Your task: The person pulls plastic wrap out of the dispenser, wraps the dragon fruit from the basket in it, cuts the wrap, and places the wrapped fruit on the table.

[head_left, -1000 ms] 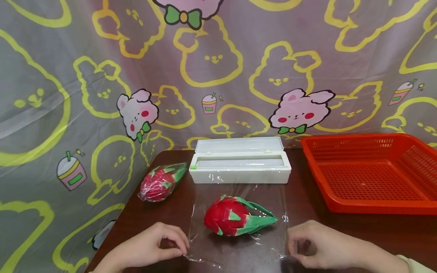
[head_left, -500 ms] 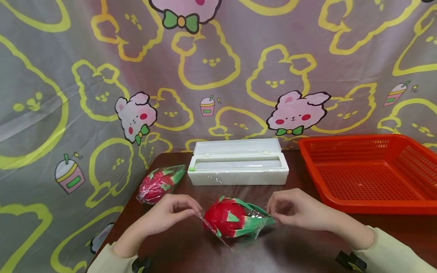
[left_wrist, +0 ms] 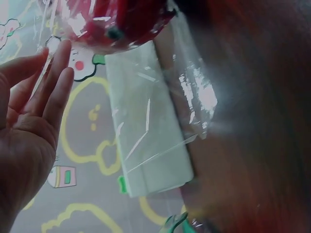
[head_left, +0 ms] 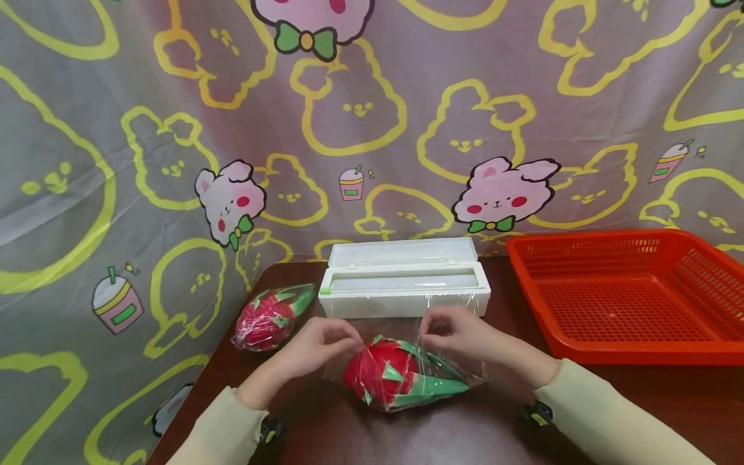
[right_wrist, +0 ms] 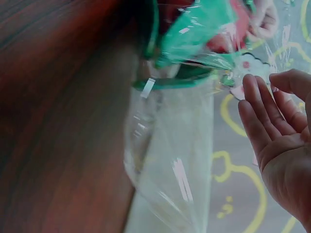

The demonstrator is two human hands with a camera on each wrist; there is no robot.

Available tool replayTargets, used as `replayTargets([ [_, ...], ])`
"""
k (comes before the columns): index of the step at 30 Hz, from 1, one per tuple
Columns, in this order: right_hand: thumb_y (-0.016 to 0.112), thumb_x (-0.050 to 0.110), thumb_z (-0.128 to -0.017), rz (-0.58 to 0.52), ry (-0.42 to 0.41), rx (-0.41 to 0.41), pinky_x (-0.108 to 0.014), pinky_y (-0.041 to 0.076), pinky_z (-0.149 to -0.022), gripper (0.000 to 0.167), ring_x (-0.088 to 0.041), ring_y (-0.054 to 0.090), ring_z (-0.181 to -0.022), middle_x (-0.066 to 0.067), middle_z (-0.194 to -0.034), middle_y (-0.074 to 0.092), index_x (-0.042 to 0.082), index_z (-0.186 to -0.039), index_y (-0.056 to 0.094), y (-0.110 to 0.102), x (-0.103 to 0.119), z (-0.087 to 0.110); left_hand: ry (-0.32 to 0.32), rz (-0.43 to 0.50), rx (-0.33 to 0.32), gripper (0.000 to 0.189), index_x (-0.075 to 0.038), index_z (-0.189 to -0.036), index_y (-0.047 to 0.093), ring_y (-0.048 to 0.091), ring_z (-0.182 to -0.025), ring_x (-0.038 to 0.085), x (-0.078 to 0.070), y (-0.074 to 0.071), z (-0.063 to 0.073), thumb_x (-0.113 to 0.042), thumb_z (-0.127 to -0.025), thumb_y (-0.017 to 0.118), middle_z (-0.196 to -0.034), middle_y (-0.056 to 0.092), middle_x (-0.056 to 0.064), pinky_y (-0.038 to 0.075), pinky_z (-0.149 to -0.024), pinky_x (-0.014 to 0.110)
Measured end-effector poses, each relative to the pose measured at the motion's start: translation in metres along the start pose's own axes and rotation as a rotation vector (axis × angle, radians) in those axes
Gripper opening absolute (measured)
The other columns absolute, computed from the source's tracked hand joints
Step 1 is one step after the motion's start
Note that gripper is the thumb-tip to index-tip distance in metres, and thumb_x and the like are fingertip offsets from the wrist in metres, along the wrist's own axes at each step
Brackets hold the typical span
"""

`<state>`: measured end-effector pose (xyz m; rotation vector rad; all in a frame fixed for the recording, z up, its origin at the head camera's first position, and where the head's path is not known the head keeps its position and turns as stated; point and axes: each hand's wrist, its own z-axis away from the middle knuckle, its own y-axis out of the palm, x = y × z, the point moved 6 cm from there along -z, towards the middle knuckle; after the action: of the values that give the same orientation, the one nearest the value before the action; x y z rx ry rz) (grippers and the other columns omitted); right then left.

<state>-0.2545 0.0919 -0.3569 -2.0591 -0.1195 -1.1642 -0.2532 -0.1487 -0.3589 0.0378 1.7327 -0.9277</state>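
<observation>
A red and green dragon fruit lies on the table in the head view, clear plastic wrap folded over it. My left hand pinches the wrap's edge between thumb and forefinger, just above the fruit's red left end. On the other side, my right hand pinches the same edge over the far side of the green leaf tips. Loose film hangs beside the fruit in the left wrist view. In the right wrist view, film sags below the green leaves.
Behind the fruit stands a white wrap dispenser box, its lid raised. A second dragon fruit, wrapped in film, lies at the left near the table edge. The red plastic basket sits at the right. A patterned curtain hangs behind the table.
Both hands have moved from the front of the table back over the dragon fruit and closer together, bringing the front edge of the plastic wrap up and over it.
</observation>
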Motion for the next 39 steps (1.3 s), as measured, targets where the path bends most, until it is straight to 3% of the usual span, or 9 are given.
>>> replayTargets([
  [4,0.071,0.003,-0.086,-0.01,0.036,-0.019,-0.028,0.054,-0.076,0.008,-0.012,0.065,-0.077,0.003,-0.082,0.069,0.009,-0.087,0.065,0.009,-0.012,-0.007,0.021,0.009,-0.043,0.011,-0.008,-0.1,0.072,0.07,-0.089,0.024,0.004,0.003,-0.003,-0.015,-0.092,0.068,-0.09,0.073,-0.001,0.056,-0.08,0.038],
  [10,0.072,0.006,-0.086,0.059,0.063,-0.033,-0.028,0.052,-0.076,0.007,-0.009,0.063,-0.078,0.008,-0.082,0.067,0.01,-0.086,0.066,0.016,-0.021,-0.01,0.039,-0.063,-0.11,0.013,-0.011,-0.101,0.074,0.067,-0.088,0.012,0.012,0.004,-0.008,-0.018,-0.091,0.071,-0.091,0.071,-0.008,0.054,-0.08,0.03],
  [15,0.072,0.006,-0.087,0.102,0.072,-0.022,-0.028,0.052,-0.075,0.004,-0.006,0.062,-0.077,0.01,-0.081,0.066,0.008,-0.086,0.068,0.02,-0.025,-0.011,0.041,-0.081,-0.115,0.01,-0.016,-0.099,0.074,0.066,-0.091,0.008,0.015,0.008,-0.012,-0.019,-0.09,0.072,-0.092,0.07,-0.01,0.053,-0.083,0.031],
  [23,0.072,0.013,-0.088,0.179,0.131,-0.025,-0.027,0.051,-0.071,0.007,-0.005,0.058,-0.072,0.014,-0.079,0.064,0.018,-0.086,0.068,0.021,-0.024,-0.013,0.047,-0.137,-0.119,0.008,-0.018,-0.095,0.074,0.065,-0.088,0.007,0.015,0.01,-0.016,-0.015,-0.087,0.075,-0.089,0.069,-0.013,0.053,-0.083,0.03],
  [27,0.074,0.013,-0.087,0.169,0.153,-0.049,-0.028,0.051,-0.073,0.009,-0.006,0.059,-0.073,0.013,-0.079,0.064,0.016,-0.088,0.066,0.021,-0.024,-0.015,0.046,-0.165,-0.138,0.009,-0.019,-0.094,0.074,0.065,-0.086,0.006,0.014,0.009,-0.015,-0.017,-0.085,0.076,-0.089,0.068,-0.013,0.054,-0.08,0.029],
  [33,0.077,0.013,-0.083,0.184,0.153,-0.104,-0.027,0.05,-0.067,0.011,-0.007,0.056,-0.068,0.012,-0.074,0.062,0.016,-0.083,0.067,0.018,-0.022,-0.015,0.128,-0.224,-0.146,0.011,-0.019,-0.092,0.074,0.064,-0.084,0.006,0.008,0.009,-0.015,-0.012,-0.084,0.077,-0.087,0.067,-0.014,0.054,-0.078,0.029],
  [39,0.074,0.01,-0.086,0.161,0.171,-0.06,-0.027,0.05,-0.069,0.006,-0.008,0.057,-0.071,0.012,-0.078,0.064,0.015,-0.086,0.071,0.022,-0.021,-0.014,0.18,-0.262,-0.127,0.013,-0.016,-0.095,0.076,0.064,-0.085,0.005,0.004,0.011,-0.013,-0.009,-0.085,0.076,-0.089,0.071,-0.011,0.054,-0.079,0.028],
])
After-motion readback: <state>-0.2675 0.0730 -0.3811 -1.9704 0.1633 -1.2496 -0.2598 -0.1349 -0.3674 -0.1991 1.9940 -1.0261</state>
